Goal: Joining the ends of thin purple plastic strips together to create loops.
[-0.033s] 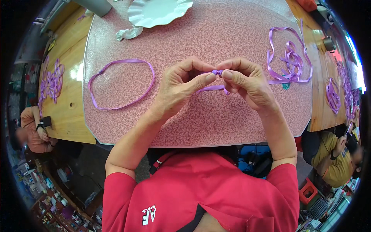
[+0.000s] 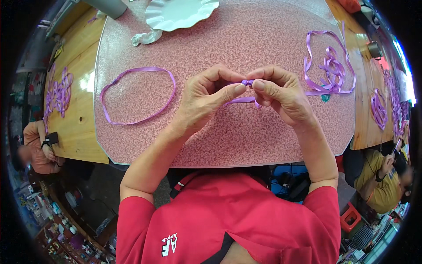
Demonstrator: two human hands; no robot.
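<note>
Above the middle of the pink speckled table (image 2: 246,136), my left hand (image 2: 205,94) and my right hand (image 2: 283,92) meet, thumbs and forefingers pinched. Between their tips sits a small dark purple knot (image 2: 247,82) in a purple ribbon, gripped by both hands from either side. Below the knot a flat stretch of the ribbon (image 2: 241,100) shows; fingers hide part of it. To the left, a closed loop of purple ribbon (image 2: 175,90) lies on the table, with a small knot at its upper left.
A loose tangle of purple ribbon (image 2: 335,72) rests at the right, near a small green piece (image 2: 325,97). Farther back stand a white scalloped plate (image 2: 182,15) and crumpled clear plastic (image 2: 147,38). More ribbon bundles (image 2: 60,94) lie on side tables. A person sits at each side.
</note>
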